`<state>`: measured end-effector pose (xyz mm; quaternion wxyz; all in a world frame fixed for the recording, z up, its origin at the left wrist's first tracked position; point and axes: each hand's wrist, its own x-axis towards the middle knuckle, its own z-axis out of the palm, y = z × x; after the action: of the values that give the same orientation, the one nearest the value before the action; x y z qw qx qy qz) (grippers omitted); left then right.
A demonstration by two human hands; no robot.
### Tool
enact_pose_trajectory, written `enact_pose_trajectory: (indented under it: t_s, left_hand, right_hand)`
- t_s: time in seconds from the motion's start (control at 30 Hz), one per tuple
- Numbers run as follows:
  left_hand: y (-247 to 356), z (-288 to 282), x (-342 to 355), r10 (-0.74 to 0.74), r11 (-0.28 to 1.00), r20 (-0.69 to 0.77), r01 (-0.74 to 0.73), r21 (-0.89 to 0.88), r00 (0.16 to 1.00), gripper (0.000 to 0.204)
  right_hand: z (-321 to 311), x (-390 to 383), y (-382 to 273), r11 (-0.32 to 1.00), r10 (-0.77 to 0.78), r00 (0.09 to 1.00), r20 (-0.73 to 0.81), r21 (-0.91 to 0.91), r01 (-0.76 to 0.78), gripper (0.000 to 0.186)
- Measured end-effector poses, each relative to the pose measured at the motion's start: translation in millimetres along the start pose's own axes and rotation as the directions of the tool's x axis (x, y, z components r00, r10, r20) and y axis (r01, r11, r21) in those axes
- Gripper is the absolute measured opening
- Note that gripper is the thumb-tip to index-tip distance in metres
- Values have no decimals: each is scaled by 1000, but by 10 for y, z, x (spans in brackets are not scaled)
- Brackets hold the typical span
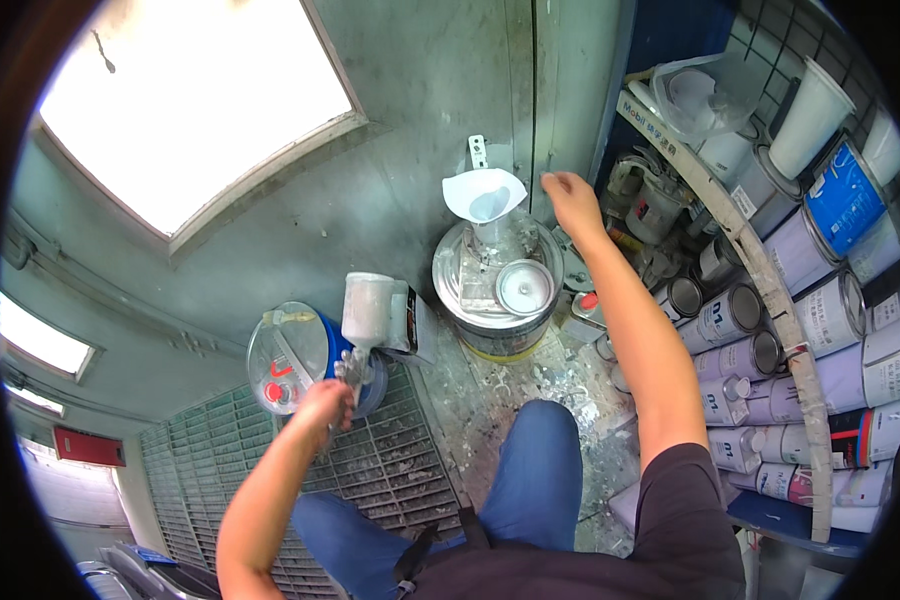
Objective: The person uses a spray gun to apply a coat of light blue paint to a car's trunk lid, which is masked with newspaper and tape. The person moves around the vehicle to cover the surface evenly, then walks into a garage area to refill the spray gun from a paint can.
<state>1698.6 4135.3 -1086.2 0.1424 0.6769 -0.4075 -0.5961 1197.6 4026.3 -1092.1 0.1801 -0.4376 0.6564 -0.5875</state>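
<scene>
My left hand [325, 405] is closed round a spray gun [350, 368] with a whitish paint cup [367, 308] on top, held upright over the floor grating. My right hand [573, 203] is raised just right of a white paper strainer [485, 194], apart from it. Its fingers are drawn together, and nothing shows in them. The strainer rests in a holder [477, 152] at the wall, above a large paint-smeared metal drum [448, 278]. An open round tin [525, 288] with pale residue stands on the drum's lid.
Left of the drum are a metal can with a red cap [273, 392], a blue container [338, 345] and a box [410, 325]. A shelf [785, 300] packed with paint cans curves along my right. Floor grating [205, 450] lies at my left; paint-spattered floor [480, 390] lies ahead.
</scene>
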Motion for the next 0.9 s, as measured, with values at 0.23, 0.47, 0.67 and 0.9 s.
enact_pose_trajectory:
  t_s: [0.23, 0.47, 0.67, 0.9]
  left_hand:
    - [-532, 185, -709, 36, 984, 28, -31, -175, 999, 8]
    - [-983, 240, -1097, 77, 987, -2, -77, -140, 997, 6]
    - [-1177, 215, -1280, 37, 985, -70, -49, -165, 997, 6]
    - [-1090, 209, -1099, 101, 978, -41, -107, -180, 994, 8]
  right_hand:
    - [429, 757, -401, 948, 316, 851, 418, -105, -301, 56]
    - [623, 951, -264, 922, 358, 640, 679, -147, -359, 33]
    - [771, 868, -203, 978, 208, 703, 680, -139, -154, 14]
    - [369, 696, -316, 998, 6, 949, 316, -64, 14, 16]
